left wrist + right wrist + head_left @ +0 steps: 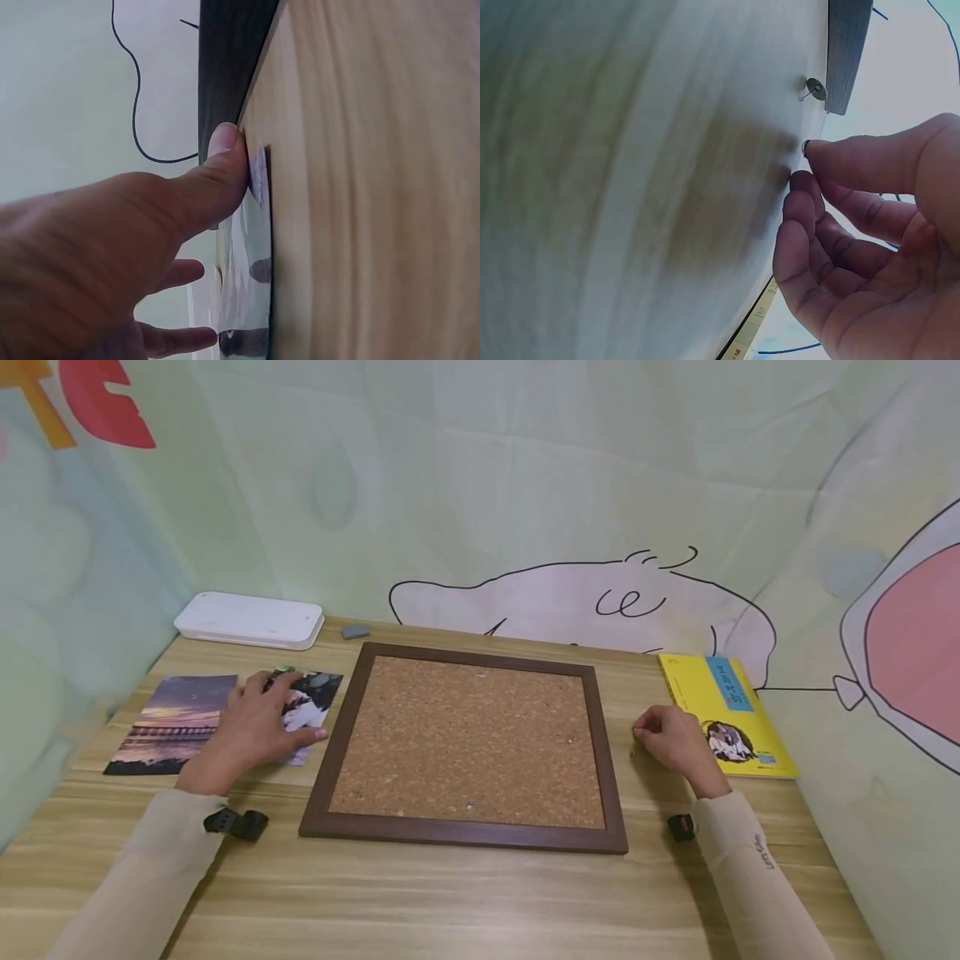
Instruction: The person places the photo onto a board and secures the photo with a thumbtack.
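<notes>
Cork fills the middle of the scene: a dark-framed cork board (465, 743) is lying flat on the wooden table (450, 902), between the person's two hands. The left hand (251, 727) is resting on a photo print (311, 710) just left of the board's frame; its fingers are lying nearly straight across the print, and in the left wrist view the thumb (217, 180) is pressing the print's edge (255, 247) down against the table, close beside the frame (225, 67). A second print — a sunset landscape photo (168, 722) — is lying just to the left of that hand, partly under it.

The right hand (675, 739) is sitting on the table just right of the board, fingers curled with the tips (806, 184) drawn together against the wood. Whether they are pinching anything cannot be told. A metal thumbtack (814, 88) is lying on the table near those fingertips, beside the frame's corner (847, 52).

A yellow book (723, 710) is lying right of the right hand, partly under it. At the table's far left corner a flat white device (251, 618) is sitting, with a small grey object (355, 631) just beside it.
</notes>
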A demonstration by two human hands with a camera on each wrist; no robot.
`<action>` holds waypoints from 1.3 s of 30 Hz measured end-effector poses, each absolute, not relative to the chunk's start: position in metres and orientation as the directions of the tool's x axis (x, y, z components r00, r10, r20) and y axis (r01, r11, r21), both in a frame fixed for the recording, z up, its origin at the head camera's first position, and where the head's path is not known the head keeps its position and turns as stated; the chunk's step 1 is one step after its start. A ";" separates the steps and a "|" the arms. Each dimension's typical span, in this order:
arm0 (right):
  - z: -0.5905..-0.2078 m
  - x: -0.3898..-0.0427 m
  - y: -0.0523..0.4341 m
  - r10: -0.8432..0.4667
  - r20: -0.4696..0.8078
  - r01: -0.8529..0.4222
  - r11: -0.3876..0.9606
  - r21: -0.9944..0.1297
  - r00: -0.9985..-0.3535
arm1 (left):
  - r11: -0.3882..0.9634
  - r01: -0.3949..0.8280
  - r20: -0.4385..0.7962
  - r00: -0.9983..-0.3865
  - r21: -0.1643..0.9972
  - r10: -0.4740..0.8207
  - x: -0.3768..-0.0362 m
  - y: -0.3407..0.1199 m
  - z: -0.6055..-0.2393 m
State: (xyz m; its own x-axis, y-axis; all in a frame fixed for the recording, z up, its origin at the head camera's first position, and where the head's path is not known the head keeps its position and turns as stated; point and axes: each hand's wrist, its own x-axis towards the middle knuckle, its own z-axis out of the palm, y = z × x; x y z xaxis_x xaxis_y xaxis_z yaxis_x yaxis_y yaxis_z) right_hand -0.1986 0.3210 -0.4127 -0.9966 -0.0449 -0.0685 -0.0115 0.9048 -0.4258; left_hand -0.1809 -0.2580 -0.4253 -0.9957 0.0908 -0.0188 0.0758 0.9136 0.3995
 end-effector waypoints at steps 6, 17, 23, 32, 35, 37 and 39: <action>-0.411 -0.199 0.320 -0.042 -0.072 -0.007 0.902 -0.432 -0.997 | 0.910 0.070 0.009 -0.997 0.409 0.073 -0.184 -0.260 -0.425; -0.407 -0.198 0.315 -0.040 -0.048 -0.014 0.892 -0.452 -0.998 | 0.883 0.061 0.096 -0.995 0.465 0.019 -0.188 -0.267 -0.426; -0.406 -0.197 0.312 -0.036 0.002 -0.033 0.886 -0.463 -0.999 | 0.865 0.077 0.135 -0.991 0.497 0.011 -0.187 -0.270 -0.425; -0.408 -0.194 0.311 -0.027 0.103 -0.077 0.846 -0.527 -0.994 | 0.828 0.103 0.182 -0.983 0.552 0.001 -0.186 -0.275 -0.416; -0.408 -0.193 0.310 -0.030 0.125 -0.092 0.840 -0.535 -0.992 | 0.824 0.109 0.204 -0.979 0.556 -0.008 -0.185 -0.274 -0.411; -0.407 -0.193 0.309 -0.028 0.133 -0.096 0.837 -0.539 -0.991 | 0.820 0.125 0.231 -0.973 0.559 -0.008 -0.184 -0.273 -0.406; -0.407 -0.192 0.308 -0.027 0.135 -0.096 0.835 -0.542 -0.990 | 0.819 0.141 0.261 -0.965 0.557 -0.011 -0.183 -0.271 -0.402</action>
